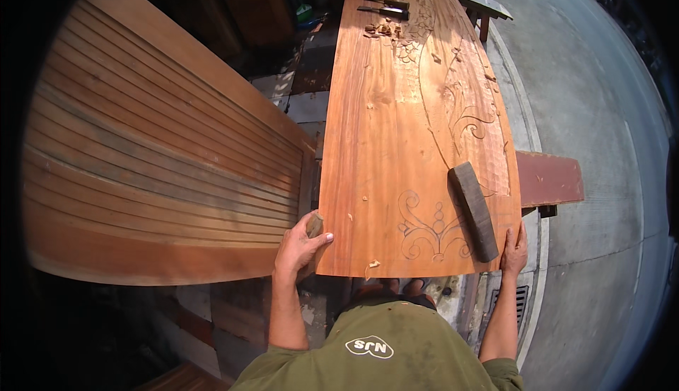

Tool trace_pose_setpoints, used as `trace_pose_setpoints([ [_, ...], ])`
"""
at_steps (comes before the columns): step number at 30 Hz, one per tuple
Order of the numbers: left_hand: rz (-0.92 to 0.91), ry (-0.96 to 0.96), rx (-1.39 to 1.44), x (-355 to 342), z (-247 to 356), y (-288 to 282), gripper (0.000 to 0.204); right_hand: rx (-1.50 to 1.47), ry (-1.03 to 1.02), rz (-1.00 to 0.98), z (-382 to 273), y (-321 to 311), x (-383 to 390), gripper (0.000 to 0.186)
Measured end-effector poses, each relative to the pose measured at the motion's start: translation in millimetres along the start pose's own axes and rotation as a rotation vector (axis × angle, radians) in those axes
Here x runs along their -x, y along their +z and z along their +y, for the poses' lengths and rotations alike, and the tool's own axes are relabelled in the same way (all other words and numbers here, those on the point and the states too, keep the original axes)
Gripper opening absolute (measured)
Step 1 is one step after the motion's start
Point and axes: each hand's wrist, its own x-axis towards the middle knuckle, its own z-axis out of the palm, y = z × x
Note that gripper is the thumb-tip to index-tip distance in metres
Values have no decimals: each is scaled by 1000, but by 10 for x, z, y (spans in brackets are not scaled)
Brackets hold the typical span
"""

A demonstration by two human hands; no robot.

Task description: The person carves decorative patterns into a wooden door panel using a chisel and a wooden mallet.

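A long reddish-brown wooden panel [396,158], partly carved with scrolls and flowers, stretches away in front of me. At its near left corner, my left hand [296,246] closes round a short brown wooden piece [315,223], with the thumb on the panel's edge. The lower part of that piece is mostly hidden by the hand. My right hand [515,251] grips the near right edge of the panel, its fingers partly out of sight. Close to it, a dark wooden block [474,211] lies slantwise across a pencilled scroll pattern. Two chisels [385,11] rest near the far end.
A large grooved wooden panel [163,150] leans at left. Wood chips [382,30] lie by the chisels, with smaller scraps elsewhere on the carved panel. A dark red board [550,179] sticks out beneath the right edge. Grey pavement [594,129] runs along the right.
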Motion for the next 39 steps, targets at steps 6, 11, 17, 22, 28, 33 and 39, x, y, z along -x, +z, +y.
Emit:
trace_pose_setpoints([
  [6, -10, -14, -13, 1, 23, -10, 81, 0, 1, 3, -1, 3, -1, 58],
  [11, -16, -19, -15, -4, 41, -10, 81, 23, -1, -1, 16, 6, -5, 58],
  [17, -4, -22, -49, 3, 50, -11, 82, 34, 24, -12, 19, 4, -13, 58],
  [22, -13, 6, 10, -6, 29, -2, 81, 27, 19, -8, 41, 2, -11, 60],
  [28, -4, 29, 32, -46, -118, 12, 83, 3, 19, -6, 48, 15, -16, 60],
  [33, -7, 37, 35, -46, -136, 9, 84, 6, 25, 0, 75, 30, -12, 60],
  [39, 8, 41, 20, -19, -54, 24, 78, 13, 33, -3, 68, 24, -9, 59],
])
